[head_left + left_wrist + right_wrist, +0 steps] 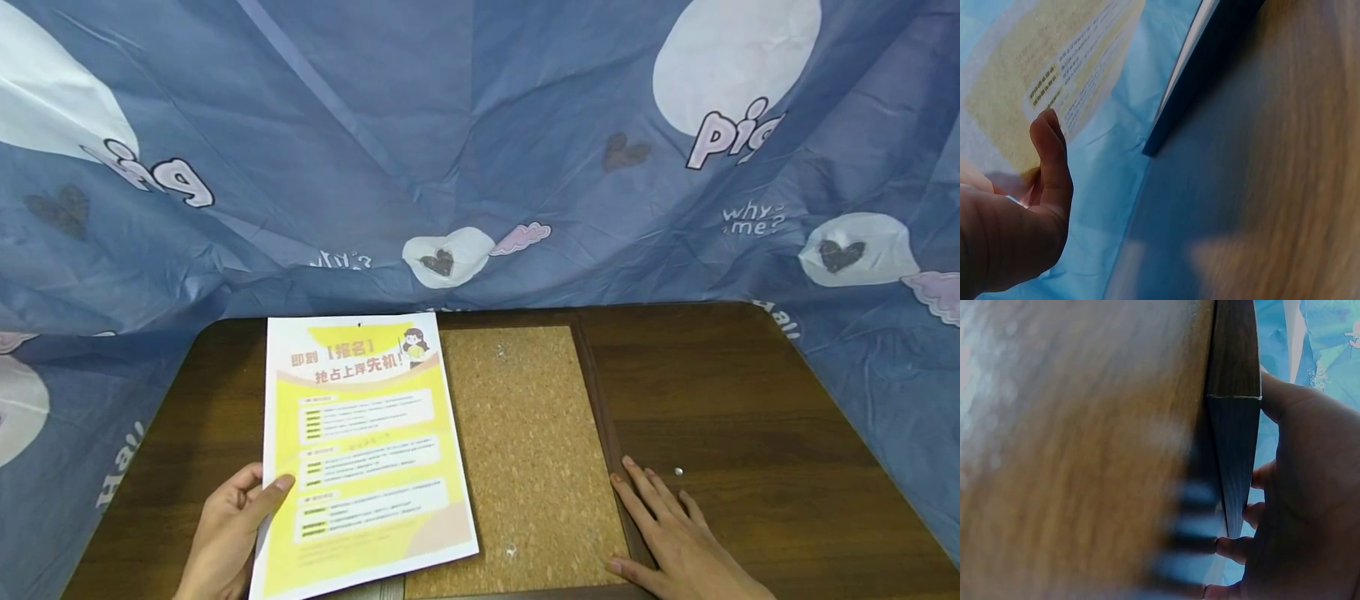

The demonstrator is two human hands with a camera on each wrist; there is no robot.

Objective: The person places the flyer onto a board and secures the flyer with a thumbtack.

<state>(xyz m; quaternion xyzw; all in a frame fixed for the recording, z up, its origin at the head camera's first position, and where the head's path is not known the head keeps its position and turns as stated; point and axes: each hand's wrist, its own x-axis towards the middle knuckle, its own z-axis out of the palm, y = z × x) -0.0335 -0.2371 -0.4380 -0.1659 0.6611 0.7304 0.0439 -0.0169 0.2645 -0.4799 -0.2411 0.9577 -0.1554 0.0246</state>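
A yellow and white printed sheet is pinched at its left edge by my left hand, thumb on the printed face. The sheet covers the left part of a cork board with a dark wooden frame. In the left wrist view the thumb presses against the paper. My right hand lies spread at the board's lower right, fingers fairly straight and touching the frame. The right wrist view shows that hand along the frame's side.
Right of the board, a small silvery round piece lies on the dark wooden table. Whitish, shiny patches mark the cork near its top and bottom. A blue patterned cloth hangs behind the table.
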